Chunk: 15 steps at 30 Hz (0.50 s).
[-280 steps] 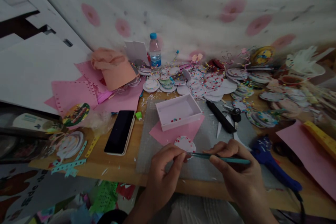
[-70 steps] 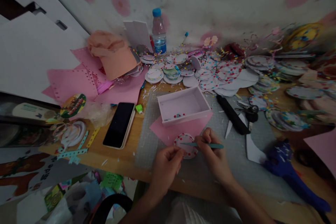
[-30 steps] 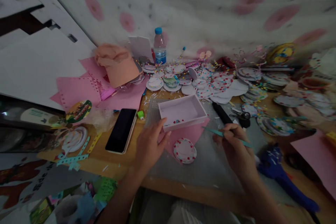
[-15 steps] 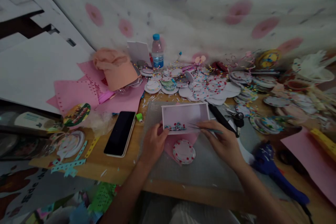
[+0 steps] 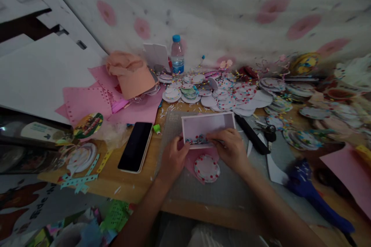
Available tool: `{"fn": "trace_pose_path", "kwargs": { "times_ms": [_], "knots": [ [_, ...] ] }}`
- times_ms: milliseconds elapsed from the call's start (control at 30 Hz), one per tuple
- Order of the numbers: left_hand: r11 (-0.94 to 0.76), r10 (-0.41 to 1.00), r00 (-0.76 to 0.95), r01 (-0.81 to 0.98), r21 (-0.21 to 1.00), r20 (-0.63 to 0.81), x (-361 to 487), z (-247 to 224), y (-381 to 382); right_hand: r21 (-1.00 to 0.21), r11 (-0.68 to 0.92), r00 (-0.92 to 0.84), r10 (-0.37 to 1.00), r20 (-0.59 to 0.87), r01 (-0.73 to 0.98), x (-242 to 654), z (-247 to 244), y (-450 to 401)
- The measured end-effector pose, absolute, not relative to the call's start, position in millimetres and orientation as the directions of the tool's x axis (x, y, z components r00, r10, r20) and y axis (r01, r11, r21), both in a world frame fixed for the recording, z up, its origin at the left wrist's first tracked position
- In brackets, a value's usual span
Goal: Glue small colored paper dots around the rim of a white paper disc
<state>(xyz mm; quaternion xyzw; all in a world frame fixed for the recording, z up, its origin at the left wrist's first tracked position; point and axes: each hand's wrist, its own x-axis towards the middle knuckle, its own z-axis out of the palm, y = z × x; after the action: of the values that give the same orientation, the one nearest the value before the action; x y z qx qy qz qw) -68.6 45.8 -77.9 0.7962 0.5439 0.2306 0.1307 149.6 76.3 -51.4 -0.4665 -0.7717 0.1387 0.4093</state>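
A shallow white box point(image 5: 209, 124) is tilted over the cutting mat point(image 5: 185, 189), with small red, blue and white bits point(image 5: 195, 139) gathered along its near side. My left hand point(image 5: 173, 158) grips the box's near left corner, thumb over the rim. Fingers pinched, my right hand point(image 5: 232, 148) reaches over the near right rim among the bits. It holds tweezers, now mostly hidden by the fingers. Just below the box, a white disc edged with red dots point(image 5: 206, 168) lies on a piece of pink sheet point(image 5: 193, 158).
Left of the mat lies a phone point(image 5: 135, 146). A black-handled cutter point(image 5: 252, 135), keys point(image 5: 270, 133) and a blue glue gun point(image 5: 315, 193) lie to the right. Stacks of decorated discs point(image 5: 226, 98) and a water bottle point(image 5: 177, 56) stand behind.
My right hand has shifted left and inward over the box, and its fingers now cover most of the tweezers. My left hand keeps its grip. The whole view has shifted slightly.
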Motion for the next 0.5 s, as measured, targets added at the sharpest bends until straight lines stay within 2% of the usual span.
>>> {"fn": "trace_pose_path", "kwargs": {
  "times_ms": [133, 333, 400, 500],
  "knots": [
    [-0.36, 0.931, 0.301, 0.846, 0.392, 0.206, -68.1, -76.5, 45.2, -0.642, 0.502, -0.166, 0.844, 0.509, 0.58, 148.3, -48.3, 74.4],
    [-0.366, 0.924, 0.294, 0.867, 0.338, 0.244, -67.0, -74.8, 47.2, -0.832, 0.369, 0.122, 0.883, 0.453, 0.415, 154.0, -28.7, 57.5],
    [-0.368, 0.921, 0.288, 0.863, 0.347, 0.263, -65.4, -75.0, 48.5, -0.813, 0.391, 0.127, 0.866, 0.484, 0.432, 156.8, -25.2, 56.1],
    [-0.369, 0.919, 0.281, 0.861, 0.349, 0.278, -62.9, -75.3, 49.0, -0.67, 0.499, 0.008, 0.799, 0.602, 0.549, 160.3, -26.5, 61.1]
  ]
}}
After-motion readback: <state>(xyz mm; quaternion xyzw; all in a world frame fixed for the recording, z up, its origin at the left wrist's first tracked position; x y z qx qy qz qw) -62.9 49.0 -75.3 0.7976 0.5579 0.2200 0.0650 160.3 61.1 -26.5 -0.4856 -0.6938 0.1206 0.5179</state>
